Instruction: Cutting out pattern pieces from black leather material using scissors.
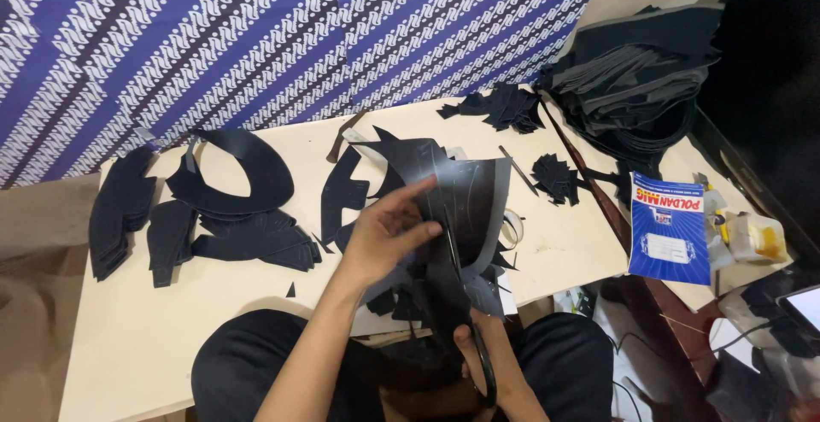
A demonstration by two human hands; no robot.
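Your left hand (389, 234) pinches the black sheet (465, 208) at the centre of the frame, thumb on top, fingers behind. Your right hand (487, 362), low centre, is closed around the scissors (465, 302), blades biting up into the sheet. Cut black pieces (248, 243) lie at left on the pale table (128, 337).

Cut pieces (231, 217) lie left on the table (171, 328), a stacked pile (636, 80) far right.
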